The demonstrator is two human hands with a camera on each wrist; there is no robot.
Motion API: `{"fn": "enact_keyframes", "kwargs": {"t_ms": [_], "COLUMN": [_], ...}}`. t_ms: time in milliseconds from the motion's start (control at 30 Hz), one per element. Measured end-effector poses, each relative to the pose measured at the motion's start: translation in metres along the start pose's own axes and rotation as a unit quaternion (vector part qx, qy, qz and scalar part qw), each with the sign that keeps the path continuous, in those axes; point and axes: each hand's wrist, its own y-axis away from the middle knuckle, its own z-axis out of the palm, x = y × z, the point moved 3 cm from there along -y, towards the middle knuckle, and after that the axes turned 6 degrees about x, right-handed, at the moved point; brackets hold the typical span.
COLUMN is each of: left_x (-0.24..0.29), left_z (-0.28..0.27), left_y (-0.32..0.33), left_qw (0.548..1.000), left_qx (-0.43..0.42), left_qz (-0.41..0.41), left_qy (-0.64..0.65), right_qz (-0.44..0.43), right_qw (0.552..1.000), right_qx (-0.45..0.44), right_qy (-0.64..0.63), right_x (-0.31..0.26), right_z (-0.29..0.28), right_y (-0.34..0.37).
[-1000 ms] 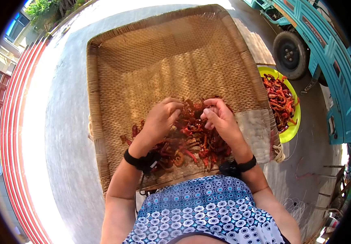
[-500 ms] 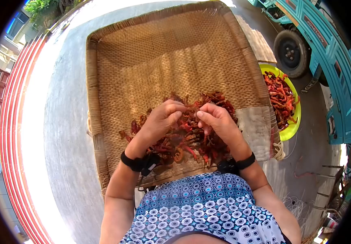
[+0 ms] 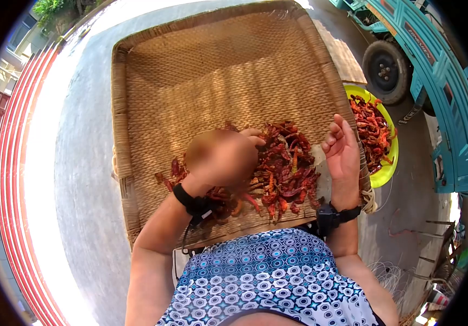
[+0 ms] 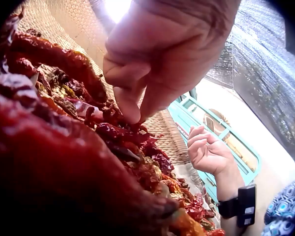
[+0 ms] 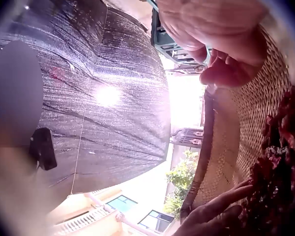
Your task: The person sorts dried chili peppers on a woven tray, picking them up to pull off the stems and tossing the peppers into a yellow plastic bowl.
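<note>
A heap of dried red chili peppers (image 3: pixel 288 174) lies at the near end of a woven tray (image 3: pixel 190 103). My left hand (image 3: pixel 226 157) is over the left of the heap, partly blurred in the head view. In the left wrist view its thumb and finger (image 4: pixel 130 110) pinch down at a dark red dried chili pepper (image 4: pixel 113 130) among the others. Raised at the tray's right side, my right hand (image 3: pixel 344 149) has loosely curled fingers and nothing visible in them. The right wrist view shows those bent fingers (image 5: pixel 231 73) above the tray's weave.
Right of the tray stands a yellow basin (image 3: pixel 390 176) full of red chili peppers. A teal three-wheeled truck (image 3: pixel 432 70) is parked beyond it, its wheel (image 3: pixel 386 73) close by. Pale cloth (image 3: pixel 323 168) covers the tray's right corner. Red-edged steps (image 3: pixel 19 136) run along the left.
Both hands were together over the heap half a second ago. My right hand has swung right to the tray's edge, while the left has lowered onto the chili peppers.
</note>
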Motion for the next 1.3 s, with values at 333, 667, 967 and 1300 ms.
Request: {"fn": "enact_keyframes", "kwargs": {"t_ms": [333, 667, 967, 1300], "left_x": [0.067, 0.063, 0.050, 0.056], "left_z": [-0.013, -0.012, 0.001, 0.004], "left_y": [-0.002, 0.012, 0.024, 0.024], "left_qw": [0.997, 0.990, 0.977, 0.971], "left_qx": [-0.035, -0.047, -0.168, -0.173], "left_qz": [-0.050, -0.083, -0.070, -0.068], "left_qy": [-0.056, -0.102, -0.107, -0.151], "right_qz": [-0.020, 0.023, -0.027, -0.150], "right_qw": [0.869, 0.965, 0.988, 0.654], "right_qx": [-0.187, -0.071, 0.108, -0.075], "right_qy": [0.458, 0.250, -0.106, 0.738], "right_x": [0.052, 0.033, -0.029, 0.042], "right_z": [0.066, 0.030, -0.026, 0.044], "right_y": [0.034, 0.024, 0.000, 0.028]}}
